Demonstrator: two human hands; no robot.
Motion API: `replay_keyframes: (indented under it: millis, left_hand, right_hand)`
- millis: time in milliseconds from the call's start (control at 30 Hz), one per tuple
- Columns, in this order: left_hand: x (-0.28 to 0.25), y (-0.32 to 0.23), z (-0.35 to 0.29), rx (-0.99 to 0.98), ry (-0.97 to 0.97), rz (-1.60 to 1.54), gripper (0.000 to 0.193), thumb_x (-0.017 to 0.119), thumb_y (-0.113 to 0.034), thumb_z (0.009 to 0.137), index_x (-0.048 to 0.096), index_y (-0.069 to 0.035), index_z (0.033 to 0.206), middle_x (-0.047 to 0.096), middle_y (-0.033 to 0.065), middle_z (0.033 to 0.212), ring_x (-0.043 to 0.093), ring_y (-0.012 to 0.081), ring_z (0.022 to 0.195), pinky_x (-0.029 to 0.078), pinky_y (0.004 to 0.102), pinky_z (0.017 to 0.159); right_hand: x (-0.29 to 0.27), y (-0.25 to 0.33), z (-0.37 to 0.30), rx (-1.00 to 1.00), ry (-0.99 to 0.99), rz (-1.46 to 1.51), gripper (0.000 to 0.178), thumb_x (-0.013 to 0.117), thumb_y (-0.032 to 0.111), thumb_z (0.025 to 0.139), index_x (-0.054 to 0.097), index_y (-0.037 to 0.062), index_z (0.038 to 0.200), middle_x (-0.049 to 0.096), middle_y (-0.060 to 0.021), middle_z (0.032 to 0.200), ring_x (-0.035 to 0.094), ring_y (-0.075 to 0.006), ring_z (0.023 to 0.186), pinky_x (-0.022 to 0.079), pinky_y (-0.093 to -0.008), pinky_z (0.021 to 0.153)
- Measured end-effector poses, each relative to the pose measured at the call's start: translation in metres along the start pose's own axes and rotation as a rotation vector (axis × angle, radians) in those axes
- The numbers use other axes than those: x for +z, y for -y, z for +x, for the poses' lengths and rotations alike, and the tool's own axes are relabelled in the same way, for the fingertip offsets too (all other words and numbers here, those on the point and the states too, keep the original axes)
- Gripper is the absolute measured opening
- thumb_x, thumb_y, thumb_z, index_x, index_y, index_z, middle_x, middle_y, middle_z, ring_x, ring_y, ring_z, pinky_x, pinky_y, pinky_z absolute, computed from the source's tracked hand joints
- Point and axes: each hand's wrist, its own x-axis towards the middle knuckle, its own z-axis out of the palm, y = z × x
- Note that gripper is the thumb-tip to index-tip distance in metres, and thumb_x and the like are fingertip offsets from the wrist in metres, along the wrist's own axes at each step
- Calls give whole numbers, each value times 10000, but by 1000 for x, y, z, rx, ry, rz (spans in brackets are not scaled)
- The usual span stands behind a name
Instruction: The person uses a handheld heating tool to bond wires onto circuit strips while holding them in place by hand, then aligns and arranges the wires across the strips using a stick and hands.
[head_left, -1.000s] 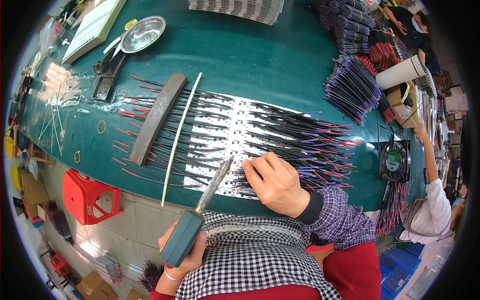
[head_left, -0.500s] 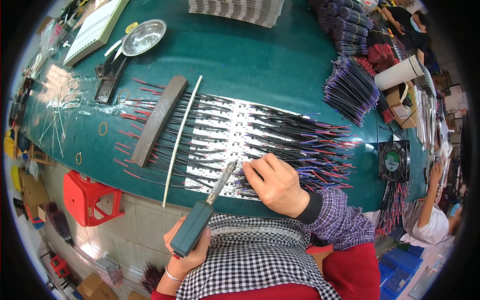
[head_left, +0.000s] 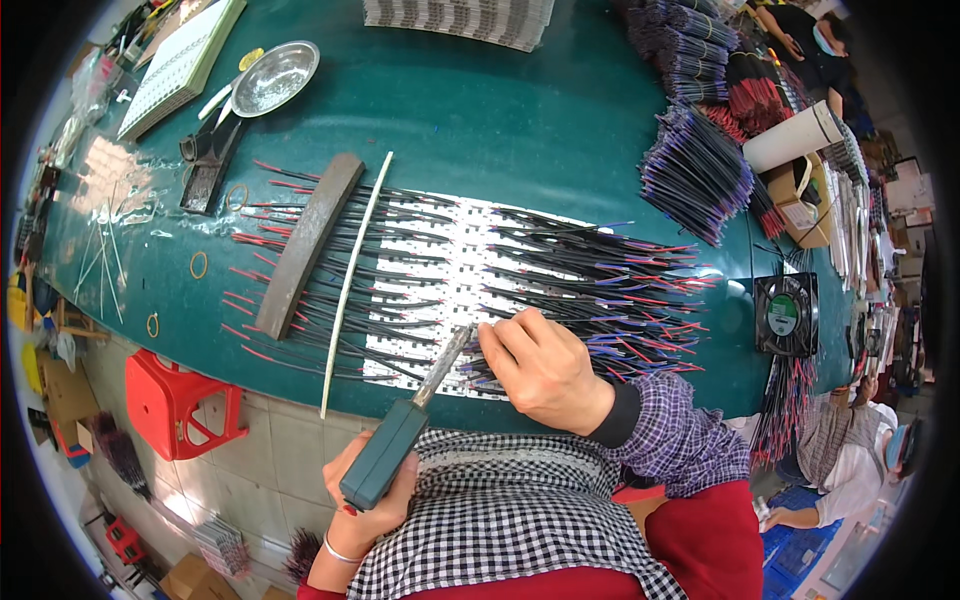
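My left hand (head_left: 394,500) grips the dark green handle of a soldering iron (head_left: 388,452). Its metal tip slants up to the lower part of a panel of white circuit boards (head_left: 455,262), close by my right fingertips. My right hand (head_left: 548,372) is pinched over the panel around a thin wire, which the fingers mostly hide. Rows of black wires with red and blue ends (head_left: 610,280) spread from the panel's right side. More black wires with red ends run left, beneath a dark bar (head_left: 312,245) and beside a thin pale strip (head_left: 356,290).
A metal pan (head_left: 276,79) stands at the far left, near a black holder (head_left: 208,170). Wire bundles (head_left: 696,175), a white roll (head_left: 793,137) and a small fan (head_left: 786,315) lie right. A red stool (head_left: 178,405) is below the table's left edge. Co-workers are at the right.
My view has shifted slightly, so the table's things sit a little further left. Both hands keep nearly the same pose. The co-worker at lower right has leaned down, an arm over the blue crates.
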Motion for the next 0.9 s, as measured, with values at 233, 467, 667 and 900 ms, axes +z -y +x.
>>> replay_keyframes:
  millis: [233,467,667,900]
  left_hand:
    - [-5,22,-24,-96,-56,-176,249,698,-84,863,677,-2,1097,681,111,996,627,188,741,493,315,679]
    - [-11,21,4,-267,91,-52,346,516,-368,1011,655,-102,1181,683,132,1086,628,231,970,424,399,945]
    - [-24,46,-3,-329,270,73,386,461,-417,1076,640,-86,1161,670,145,1101,631,322,1080,412,462,1033]
    - [-15,61,-9,225,-213,-12,201,583,-281,1015,557,-100,931,602,47,956,570,267,858,468,443,895]
  right_hand:
    - [1,4,-7,36,74,86,313,631,145,689,674,-22,950,544,-56,825,568,-210,762,472,-297,576]
    - [10,1,-9,3,-156,-36,210,602,192,755,642,-4,818,537,-86,906,530,-242,932,417,-305,614]
    - [16,7,-16,32,-62,25,235,597,183,783,664,-18,884,554,-93,943,539,-243,968,433,-301,657]
    - [16,7,-16,41,-96,27,280,596,180,784,653,-43,943,583,-108,1007,548,-240,980,439,-307,685]
